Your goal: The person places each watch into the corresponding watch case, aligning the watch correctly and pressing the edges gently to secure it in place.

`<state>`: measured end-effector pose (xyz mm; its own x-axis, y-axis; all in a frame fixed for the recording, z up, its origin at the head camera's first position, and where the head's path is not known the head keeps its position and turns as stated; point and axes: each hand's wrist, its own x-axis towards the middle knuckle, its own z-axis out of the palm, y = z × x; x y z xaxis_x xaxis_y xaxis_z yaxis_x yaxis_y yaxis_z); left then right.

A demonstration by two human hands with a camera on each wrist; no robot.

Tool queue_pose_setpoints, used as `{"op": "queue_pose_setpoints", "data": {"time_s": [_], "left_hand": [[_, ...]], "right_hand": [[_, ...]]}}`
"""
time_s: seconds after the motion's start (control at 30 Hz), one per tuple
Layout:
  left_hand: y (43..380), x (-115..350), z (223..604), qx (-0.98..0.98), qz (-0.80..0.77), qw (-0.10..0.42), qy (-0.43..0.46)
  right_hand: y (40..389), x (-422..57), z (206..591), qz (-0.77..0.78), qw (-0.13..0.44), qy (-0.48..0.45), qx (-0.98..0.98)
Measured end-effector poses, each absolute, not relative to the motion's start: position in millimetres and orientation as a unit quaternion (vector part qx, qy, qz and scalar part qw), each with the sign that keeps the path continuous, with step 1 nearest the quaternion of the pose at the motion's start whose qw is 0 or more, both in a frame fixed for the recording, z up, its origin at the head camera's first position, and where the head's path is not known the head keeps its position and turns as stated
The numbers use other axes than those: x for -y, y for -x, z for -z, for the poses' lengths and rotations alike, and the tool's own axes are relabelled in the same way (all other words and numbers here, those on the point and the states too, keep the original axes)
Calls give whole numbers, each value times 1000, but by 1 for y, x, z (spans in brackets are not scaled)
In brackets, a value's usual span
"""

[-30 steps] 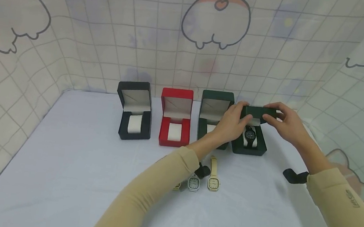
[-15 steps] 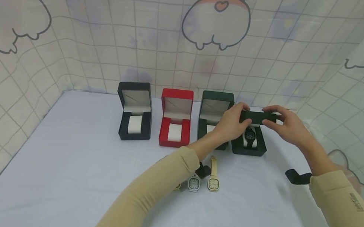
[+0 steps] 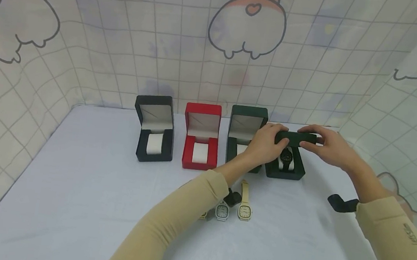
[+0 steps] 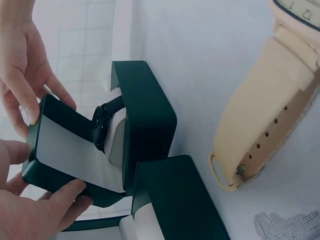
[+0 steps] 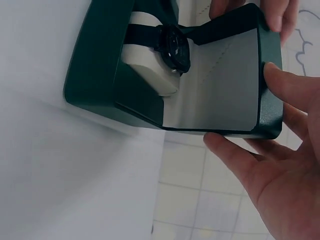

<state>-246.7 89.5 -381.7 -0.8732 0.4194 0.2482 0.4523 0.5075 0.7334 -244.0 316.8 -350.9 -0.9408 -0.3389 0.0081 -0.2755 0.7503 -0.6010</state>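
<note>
At the right end of the row, a dark green watch box (image 3: pixel 300 169) has its lid (image 3: pixel 295 139) partly lowered. Inside it, a black wristwatch (image 5: pixel 175 49) is wrapped around a white cushion (image 5: pixel 155 72). My left hand (image 3: pixel 264 143) grips the lid's left end between thumb and fingers. The opposite end of the lid is held by my right hand (image 3: pixel 332 147), its thumb at the front edge. In the left wrist view, the lid's pale lining (image 4: pixel 70 150) faces the watch at an angle.
Left of this box, a black box (image 3: pixel 142 150), a red box (image 3: pixel 188 155) and another green box (image 3: pixel 250 110) stand with raised lids. A gold watch (image 3: pixel 244 211) and a silver watch (image 3: pixel 222 211) lie in front. A third watch (image 3: pixel 203 215) is mostly behind my left sleeve (image 3: pixel 171 216).
Both hands have lowered the green box's lid forward, so it tilts further down over the black wristwatch. The other boxes and the loose watches have stayed in place.
</note>
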Motion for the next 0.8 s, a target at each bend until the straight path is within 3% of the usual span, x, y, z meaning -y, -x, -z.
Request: {"op": "queue_pose_setpoints", "data": {"time_s": [0.8], "left_hand": [[242,-90,382,878,409,7,251]], "right_hand": [[237,-321,361,335,29,183,-924]]}}
